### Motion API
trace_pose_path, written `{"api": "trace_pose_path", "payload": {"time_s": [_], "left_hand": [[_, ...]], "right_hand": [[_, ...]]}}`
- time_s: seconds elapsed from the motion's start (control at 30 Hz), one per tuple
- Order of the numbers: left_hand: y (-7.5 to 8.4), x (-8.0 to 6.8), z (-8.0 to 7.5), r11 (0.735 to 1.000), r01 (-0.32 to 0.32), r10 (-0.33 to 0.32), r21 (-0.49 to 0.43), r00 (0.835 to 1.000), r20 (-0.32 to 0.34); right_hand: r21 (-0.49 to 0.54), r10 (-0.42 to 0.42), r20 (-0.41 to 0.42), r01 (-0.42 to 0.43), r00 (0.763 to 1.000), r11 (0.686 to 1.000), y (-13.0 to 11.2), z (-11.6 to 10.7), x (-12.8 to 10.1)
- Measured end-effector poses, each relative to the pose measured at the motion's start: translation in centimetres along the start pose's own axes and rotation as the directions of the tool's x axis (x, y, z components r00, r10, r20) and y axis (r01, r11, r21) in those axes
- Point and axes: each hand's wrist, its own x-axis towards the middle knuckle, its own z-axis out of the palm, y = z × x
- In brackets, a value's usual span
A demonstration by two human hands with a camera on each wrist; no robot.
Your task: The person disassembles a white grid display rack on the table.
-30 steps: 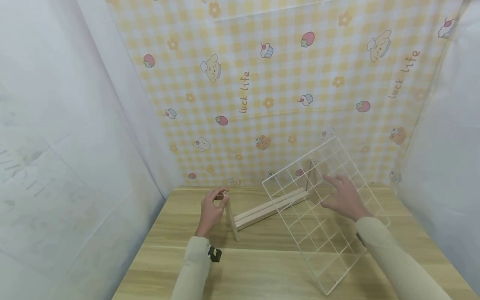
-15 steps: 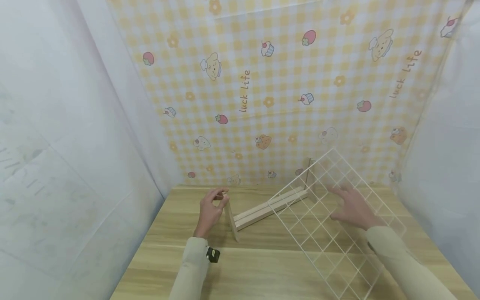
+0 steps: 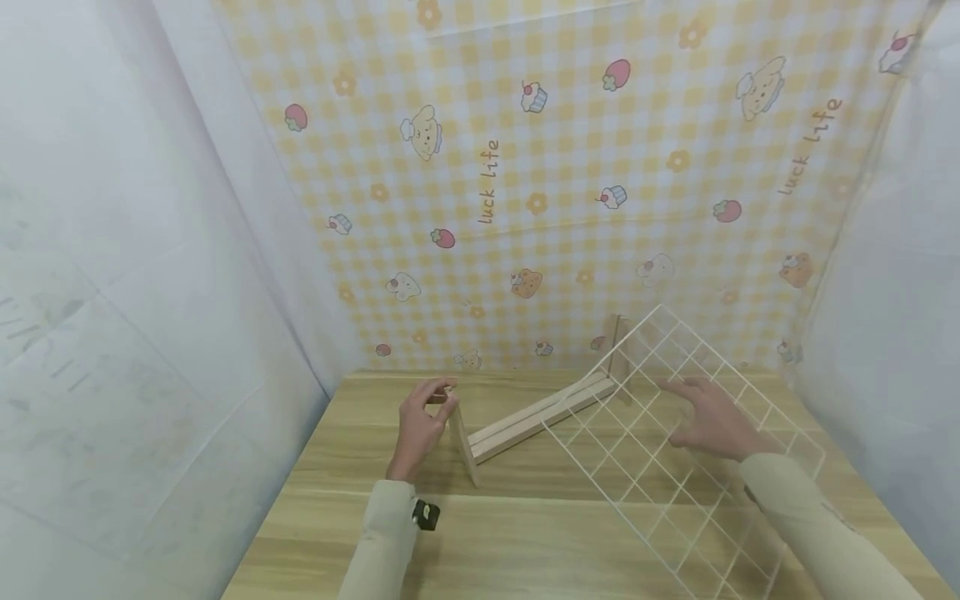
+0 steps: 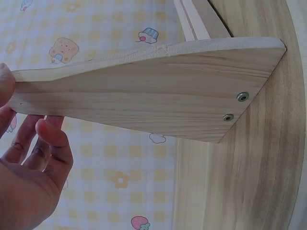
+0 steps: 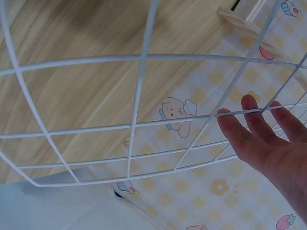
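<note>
A wooden stand with two upright side panels sits toward the back of the table. My left hand (image 3: 420, 425) pinches the top end of its left side panel (image 3: 462, 442). Close up in the left wrist view, two bolts (image 4: 243, 97) show near the wide lower end of that panel. Two wooden rails (image 3: 543, 419) run from it to the far side panel (image 3: 618, 354). My right hand (image 3: 712, 425) holds a white wire grid panel (image 3: 610, 497) tilted in front of the stand's right part. In the right wrist view, fingertips (image 5: 225, 120) hook at the grid's wires.
The wood-grain table (image 3: 525, 533) ends at a yellow checked cloth (image 3: 540, 250) hanging behind. White sheets (image 3: 225, 333) stand along both sides. The grid's lower corner runs out of the head view at the bottom.
My right hand has moved right and down toward me, carrying the wire grid, which has tilted further. My left hand and the stand stay almost still.
</note>
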Motion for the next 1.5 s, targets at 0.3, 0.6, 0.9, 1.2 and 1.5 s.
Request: {"api": "trace_pose_path", "payload": {"time_s": [0.3,0.6,0.9,1.2,1.5], "left_hand": [[0.2,-0.8,-0.1,1.000,-0.013,0.013,0.011,1.000,-0.011],[0.3,-1.0,-0.1,0.998,-0.059,0.059,0.028,0.998,-0.019],[0.8,-1.8,-0.2,0.996,-0.074,0.074,0.043,0.997,-0.012],[1.2,-3.0,-0.2,0.997,-0.058,0.059,0.047,0.998,-0.024],[1.4,-3.6,0.0,0.997,-0.073,0.074,0.029,0.997,-0.033]], "right_hand": [[0.016,-0.036,0.040,0.036,0.999,0.999,0.9,0.5,-0.5],[-0.037,-0.036,0.084,0.039,0.996,0.999,1.0,0.8,-0.9],[-0.012,-0.035,0.117,0.037,0.993,0.999,0.6,1.0,-0.9],[0.066,-0.022,0.206,0.009,0.978,0.998,0.3,1.4,-0.9],[0.043,-0.003,0.241,-0.008,0.971,0.999,0.5,2.1,-1.0]]}}
